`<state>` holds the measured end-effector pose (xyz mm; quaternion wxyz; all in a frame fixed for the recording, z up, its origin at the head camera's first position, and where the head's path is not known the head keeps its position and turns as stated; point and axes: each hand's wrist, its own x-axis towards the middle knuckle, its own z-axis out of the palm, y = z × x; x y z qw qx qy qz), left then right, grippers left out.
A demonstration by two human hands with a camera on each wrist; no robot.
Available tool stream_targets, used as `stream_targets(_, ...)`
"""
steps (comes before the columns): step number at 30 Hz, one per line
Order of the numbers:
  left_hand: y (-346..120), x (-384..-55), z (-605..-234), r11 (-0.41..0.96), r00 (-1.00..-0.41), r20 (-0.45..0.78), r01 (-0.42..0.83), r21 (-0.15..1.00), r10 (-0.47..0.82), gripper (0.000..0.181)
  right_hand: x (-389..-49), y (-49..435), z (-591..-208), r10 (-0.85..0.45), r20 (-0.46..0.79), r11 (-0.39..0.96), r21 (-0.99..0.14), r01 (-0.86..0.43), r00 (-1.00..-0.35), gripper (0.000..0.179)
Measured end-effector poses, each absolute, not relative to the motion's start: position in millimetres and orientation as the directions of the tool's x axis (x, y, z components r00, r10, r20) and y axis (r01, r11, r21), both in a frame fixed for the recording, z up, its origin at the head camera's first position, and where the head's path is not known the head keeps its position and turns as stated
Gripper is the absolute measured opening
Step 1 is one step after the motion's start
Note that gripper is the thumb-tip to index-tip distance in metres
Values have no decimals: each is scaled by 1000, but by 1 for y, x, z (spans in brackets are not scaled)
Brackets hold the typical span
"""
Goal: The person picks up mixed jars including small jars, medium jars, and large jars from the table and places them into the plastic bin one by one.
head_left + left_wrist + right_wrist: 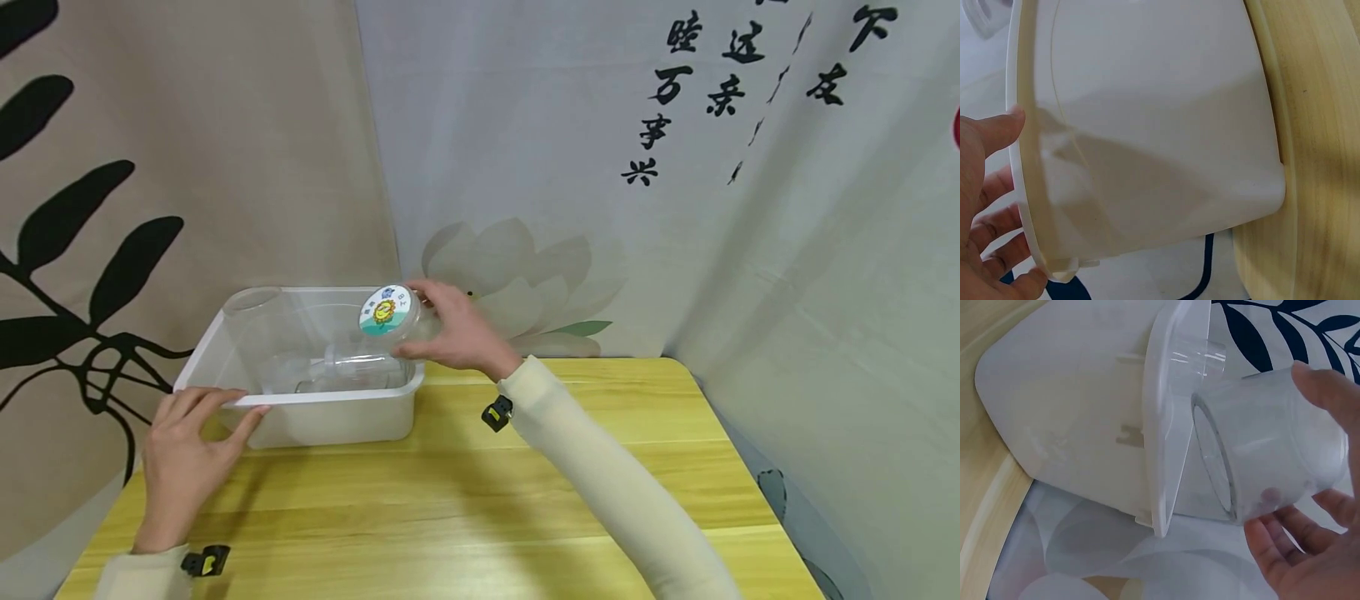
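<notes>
A clear plastic jar is in my right hand, over the right end of a white plastic bin. The jar is tilted, its round end with a sunflower label facing up and left in the head view. In the right wrist view my thumb and fingers hold the jar from either side, beside the bin's rim. My left hand grips the bin's rim at the front left corner. In the left wrist view its fingers lie along that rim.
Inside the bin, a tall clear container leans at the left and another clear one lies to its right. The bin stands at the back left of a wooden table. Printed cloth hangs close behind the table.
</notes>
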<state>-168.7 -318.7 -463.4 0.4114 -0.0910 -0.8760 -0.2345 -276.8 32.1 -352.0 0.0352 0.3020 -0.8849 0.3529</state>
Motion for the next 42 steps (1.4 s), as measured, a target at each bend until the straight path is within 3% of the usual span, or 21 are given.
stream_targets(11,-318,-170,-465,872,-644,765,354,337,-35,43,-274,33,-354,-527,242,604,-568,-559,-815,93)
stream_targets(27,-317,-165,-459,860,-671,741,361,362,-30,43,-268,59,-359,-537,316,617,-486,-620,-782,82)
stream_targets(34,-315,-162,-457,847,-696,717,364,388,-29,48,-264,81,-363,-489,314,645,-498,-580,-814,82)
stream_targets(42,-313,-162,-460,838,-660,751,402,369,-14,46,-263,111,-365,-447,307,671,-507,-541,-840,81)
